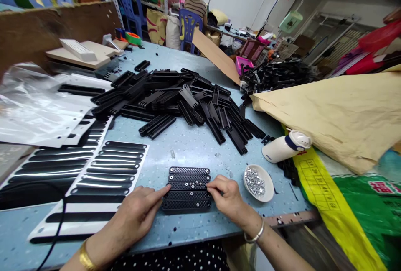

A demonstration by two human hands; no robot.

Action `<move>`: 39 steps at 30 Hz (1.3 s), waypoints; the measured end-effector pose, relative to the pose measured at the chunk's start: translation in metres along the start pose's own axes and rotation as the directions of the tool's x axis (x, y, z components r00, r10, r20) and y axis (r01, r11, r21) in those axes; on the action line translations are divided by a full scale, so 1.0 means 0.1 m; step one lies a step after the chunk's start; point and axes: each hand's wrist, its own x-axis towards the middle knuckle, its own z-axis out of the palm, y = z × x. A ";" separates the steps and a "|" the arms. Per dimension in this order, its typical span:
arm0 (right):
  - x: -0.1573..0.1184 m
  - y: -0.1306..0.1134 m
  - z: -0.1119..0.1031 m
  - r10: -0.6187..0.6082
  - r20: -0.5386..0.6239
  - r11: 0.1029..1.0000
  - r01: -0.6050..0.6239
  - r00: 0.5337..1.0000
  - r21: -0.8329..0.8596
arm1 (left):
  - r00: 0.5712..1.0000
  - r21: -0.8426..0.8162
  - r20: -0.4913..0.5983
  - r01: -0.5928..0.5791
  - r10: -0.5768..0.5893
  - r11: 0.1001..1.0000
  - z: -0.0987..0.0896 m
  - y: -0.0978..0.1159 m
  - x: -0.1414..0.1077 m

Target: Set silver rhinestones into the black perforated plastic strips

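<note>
Several black plastic strips with a lattice face lie side by side in front of me. Small silvery ring-shaped metal pieces sit at the ends of the upper strips and loose across the middle ones. My left hand stretches its index finger to the left end of a middle strip, touching it, with the other fingers bent beneath. At the right end of that strip, my right hand pinches thumb and index finger together; what lies between them is hidden. A white bowl of similar metal pieces stands right of my right hand.
Behind the strips spreads a large pile of black plastic parts. Sheets of black stickers and clear plastic wrap lie left. A white bottle lies tilted near brown paper at right. A person sits far back.
</note>
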 end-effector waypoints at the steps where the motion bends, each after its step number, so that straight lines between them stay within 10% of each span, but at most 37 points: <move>1: 0.01 -0.01 0.01 0.021 -0.009 1.000 -0.021 1.000 0.008 | 1.000 -0.003 0.001 0.005 -0.005 1.000 0.00 0.00 0.00; 20: -0.04 0.09 0.05 0.446 0.027 0.848 -0.432 0.895 0.306 | 1.000 -0.025 -0.023 0.014 -0.015 1.000 -0.01 0.01 0.01; 39: 0.13 0.08 0.01 0.542 0.178 0.777 -0.571 0.821 0.264 | 1.000 -0.050 -0.016 0.004 -0.005 0.999 -0.02 0.00 0.01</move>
